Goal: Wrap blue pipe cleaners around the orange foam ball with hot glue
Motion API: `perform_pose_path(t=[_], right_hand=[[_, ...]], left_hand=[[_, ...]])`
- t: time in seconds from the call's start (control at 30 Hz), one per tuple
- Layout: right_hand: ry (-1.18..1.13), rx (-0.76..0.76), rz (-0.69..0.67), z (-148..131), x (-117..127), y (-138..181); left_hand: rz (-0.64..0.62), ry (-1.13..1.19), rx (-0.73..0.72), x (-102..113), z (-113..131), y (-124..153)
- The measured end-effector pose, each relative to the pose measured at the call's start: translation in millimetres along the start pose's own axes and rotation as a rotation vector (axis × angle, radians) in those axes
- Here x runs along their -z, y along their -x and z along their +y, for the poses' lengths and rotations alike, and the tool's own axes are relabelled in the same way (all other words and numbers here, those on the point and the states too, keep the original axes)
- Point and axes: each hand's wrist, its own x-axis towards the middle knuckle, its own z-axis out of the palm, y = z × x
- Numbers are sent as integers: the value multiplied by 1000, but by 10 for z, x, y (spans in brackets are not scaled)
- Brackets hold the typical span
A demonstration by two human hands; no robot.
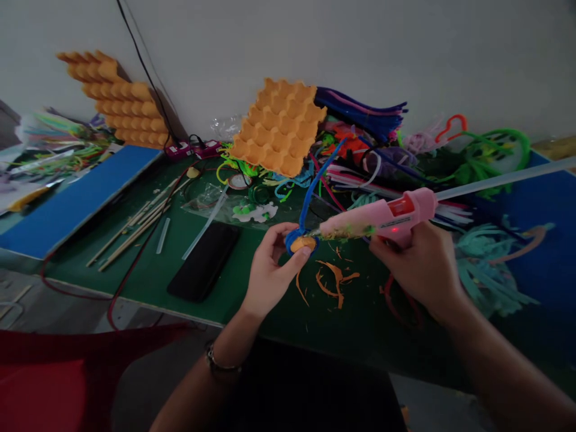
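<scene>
My left hand [272, 270] pinches a small round orange disc [303, 243] ringed by a blue pipe cleaner [309, 201], whose loose end sticks up and leans right. Wrapped around the handle of a pink glue gun [382, 219] is my right hand [418, 264]. The gun's nozzle points left and reaches the upper right edge of the blue ring; whether it touches I cannot tell. A long translucent glue stick [504, 179] juts from the gun's back, and a small red light glows on its side. Orange cut scraps [333, 282] lie on the table below.
A black phone [204, 261] lies on the green table [265, 309], with wooden sticks [139, 222] to its left. Orange egg trays [281, 126] stand behind, amid piles of coloured pipe cleaners [364, 111]. A red cable [148, 240] crosses the left side near a blue board [85, 195].
</scene>
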Motion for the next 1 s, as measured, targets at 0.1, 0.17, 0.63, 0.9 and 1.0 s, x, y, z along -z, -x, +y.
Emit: perform_pose_path(t=[0.1,0.17,0.63,0.9,1.0], right_hand=[[-2,2,-10,0,14,-10],[-4,6,-3,1,23,-15],[-24,17,72,-7,94,-20],[-4,40,93,-34,109,-17],[6,50,107,-44,108,-23]], left_hand=[[-4,-2,-11,2,2,-5],[-5,-8,-17,3,7,-5],[-11,-2,-48,-20,104,-7],[10,-28,-77,-2,136,8],[13,-31,-86,-9,140,4]])
